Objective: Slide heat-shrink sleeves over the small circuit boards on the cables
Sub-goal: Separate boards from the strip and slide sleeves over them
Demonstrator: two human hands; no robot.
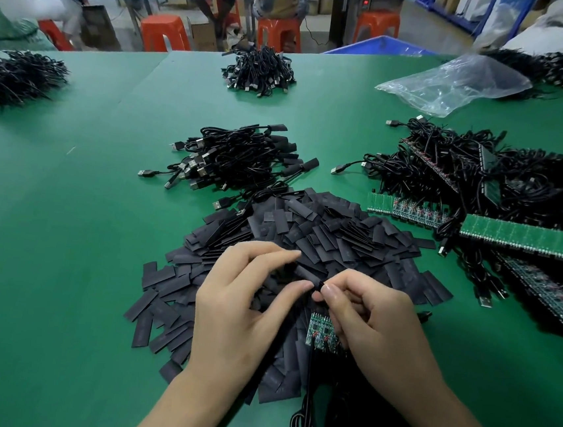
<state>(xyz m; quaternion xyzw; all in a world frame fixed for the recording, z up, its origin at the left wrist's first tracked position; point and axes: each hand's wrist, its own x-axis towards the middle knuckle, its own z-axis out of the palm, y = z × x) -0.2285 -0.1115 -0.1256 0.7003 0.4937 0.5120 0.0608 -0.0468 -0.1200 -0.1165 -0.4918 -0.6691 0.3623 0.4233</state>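
A wide heap of flat black heat-shrink sleeves (333, 232) covers the green table in front of me. Over its near part, my left hand (243, 309) pinches one black sleeve (305, 272) between thumb and fingers. My right hand (369, 321) meets it from the right, its fingertips closed on the sleeve's right end. Under the right hand hang two small green circuit boards (320, 330) side by side, with black cables (305, 418) trailing toward me. What sits inside the sleeve is hidden by my fingers.
A pile of sleeved USB cables (237, 157) lies beyond the heap. To the right are tangled cables with green board strips (525, 237). Farther off are more cable bundles (259, 70), a clear plastic bag (457, 82), red stools and seated people.
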